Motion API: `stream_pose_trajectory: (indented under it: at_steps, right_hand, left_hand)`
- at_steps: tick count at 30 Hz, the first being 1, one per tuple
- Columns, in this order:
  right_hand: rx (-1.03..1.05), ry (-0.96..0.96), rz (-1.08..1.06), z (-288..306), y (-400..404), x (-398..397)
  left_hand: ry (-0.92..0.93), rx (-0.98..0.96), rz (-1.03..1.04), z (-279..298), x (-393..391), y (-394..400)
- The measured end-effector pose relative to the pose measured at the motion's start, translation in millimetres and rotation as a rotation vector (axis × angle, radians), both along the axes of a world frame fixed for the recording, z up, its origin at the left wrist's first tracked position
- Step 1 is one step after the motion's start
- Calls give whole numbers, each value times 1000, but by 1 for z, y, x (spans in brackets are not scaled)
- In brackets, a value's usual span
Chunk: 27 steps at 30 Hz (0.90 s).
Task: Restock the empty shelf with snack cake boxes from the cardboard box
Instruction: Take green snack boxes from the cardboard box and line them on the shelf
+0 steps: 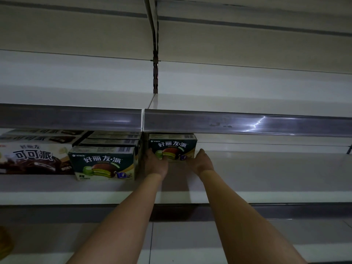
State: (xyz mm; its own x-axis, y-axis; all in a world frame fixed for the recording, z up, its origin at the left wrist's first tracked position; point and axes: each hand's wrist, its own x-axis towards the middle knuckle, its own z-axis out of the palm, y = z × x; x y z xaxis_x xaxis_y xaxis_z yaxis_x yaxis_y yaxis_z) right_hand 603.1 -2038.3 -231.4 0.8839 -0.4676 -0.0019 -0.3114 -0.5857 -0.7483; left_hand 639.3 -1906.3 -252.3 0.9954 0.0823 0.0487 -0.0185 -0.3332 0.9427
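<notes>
Dim, bluish; glare streak on upper shelf rail (255, 124); wide-angle bending at edges; soft focus.

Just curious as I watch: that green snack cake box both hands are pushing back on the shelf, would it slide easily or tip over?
The green box looks like stiff printed cardboard, so it should keep its shape under the left hand and right hand. The shelf looks smooth, so it probably slides readily. It sits wide and low, so tipping seems unlikely.
</notes>
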Motion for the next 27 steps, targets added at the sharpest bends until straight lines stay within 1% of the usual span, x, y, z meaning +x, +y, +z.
stream_pose_trajectory:
  at_steps: [6, 9, 13, 17, 23, 27]
  right_hand:
    - [-7, 15, 34, 0, -7, -17]
    - [-21, 18, 45, 2, -10, -34]
    - [-10, -10, 39, 4, -10, -58]
    - [-52, -33, 51, 5, -9, -88]
    - [-73, -23, 81, 9, -5, -129]
    - [-72, -44, 49, 9, 2, -162]
  left_hand:
    - [31, 175, -52, 6, -18, -5]
    - [33, 220, -101, 7, -28, -6]
    - [-24, 303, -163, 8, -48, -7]
    - [-111, 426, -208, 13, -76, -4]
    - [-154, 423, -237, 20, -119, -14]
    - [-191, 446, -301, 20, -150, -17]
